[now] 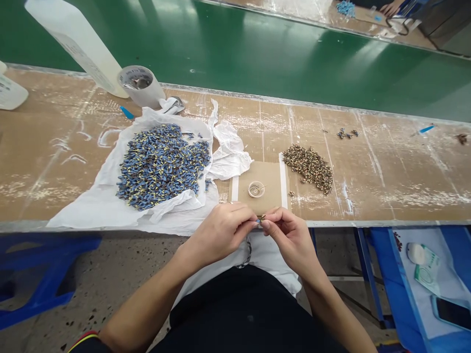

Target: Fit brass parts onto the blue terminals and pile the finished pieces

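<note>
Pinching a small blue-tipped piece between their fingertips, left hand and right hand nearly meet.

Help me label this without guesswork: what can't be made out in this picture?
All in the head view:
- Small parts between left hand and right hand: exact shape and join, too small and partly covered by fingers.
- Print on tall bottle: too small.
- Left-hand bottle: cut off by left edge.
- Co-worker's hand: rest of the person, top edge.
</note>
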Action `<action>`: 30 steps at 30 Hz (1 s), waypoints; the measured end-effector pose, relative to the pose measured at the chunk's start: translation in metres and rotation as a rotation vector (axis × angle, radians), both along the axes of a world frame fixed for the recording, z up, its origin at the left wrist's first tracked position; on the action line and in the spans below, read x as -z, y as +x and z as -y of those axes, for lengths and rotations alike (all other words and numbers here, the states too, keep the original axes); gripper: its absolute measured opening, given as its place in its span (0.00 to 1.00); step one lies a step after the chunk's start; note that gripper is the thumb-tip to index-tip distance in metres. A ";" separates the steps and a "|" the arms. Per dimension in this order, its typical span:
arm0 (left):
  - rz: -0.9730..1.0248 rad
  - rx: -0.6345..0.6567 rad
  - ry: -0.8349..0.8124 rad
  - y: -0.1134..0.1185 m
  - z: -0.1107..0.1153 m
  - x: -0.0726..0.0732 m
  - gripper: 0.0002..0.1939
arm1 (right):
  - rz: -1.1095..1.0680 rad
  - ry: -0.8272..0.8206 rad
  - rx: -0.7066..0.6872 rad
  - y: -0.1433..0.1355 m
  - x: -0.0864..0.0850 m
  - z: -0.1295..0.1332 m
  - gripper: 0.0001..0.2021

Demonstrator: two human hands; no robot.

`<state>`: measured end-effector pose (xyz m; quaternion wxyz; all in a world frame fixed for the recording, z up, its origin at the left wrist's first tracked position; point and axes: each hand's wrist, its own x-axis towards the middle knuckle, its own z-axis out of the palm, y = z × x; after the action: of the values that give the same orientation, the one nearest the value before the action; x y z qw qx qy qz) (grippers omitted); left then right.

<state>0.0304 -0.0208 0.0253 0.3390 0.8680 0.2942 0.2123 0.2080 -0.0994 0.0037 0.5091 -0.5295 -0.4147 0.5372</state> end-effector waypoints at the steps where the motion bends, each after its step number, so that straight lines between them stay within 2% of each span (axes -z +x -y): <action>1: -0.011 0.001 0.008 0.000 0.000 0.000 0.08 | 0.007 -0.003 -0.002 0.000 0.000 0.000 0.05; 11: -0.079 0.022 0.017 -0.001 0.005 -0.006 0.08 | -0.036 -0.016 -0.095 0.002 0.001 0.000 0.07; 16: -0.101 -0.030 0.058 -0.001 0.011 -0.007 0.08 | -0.079 -0.016 -0.081 -0.003 0.003 0.003 0.07; 23: -0.124 -0.129 -0.020 0.002 0.018 -0.011 0.10 | -0.104 0.019 -0.062 -0.008 0.009 0.001 0.09; 30: -0.053 -0.078 -0.043 -0.006 0.012 -0.008 0.08 | -0.132 0.004 -0.060 -0.012 0.009 -0.001 0.08</action>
<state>0.0239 -0.0333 0.0332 0.3410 0.8538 0.3412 0.1958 0.1964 -0.0984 -0.0053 0.5200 -0.4790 -0.3972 0.5851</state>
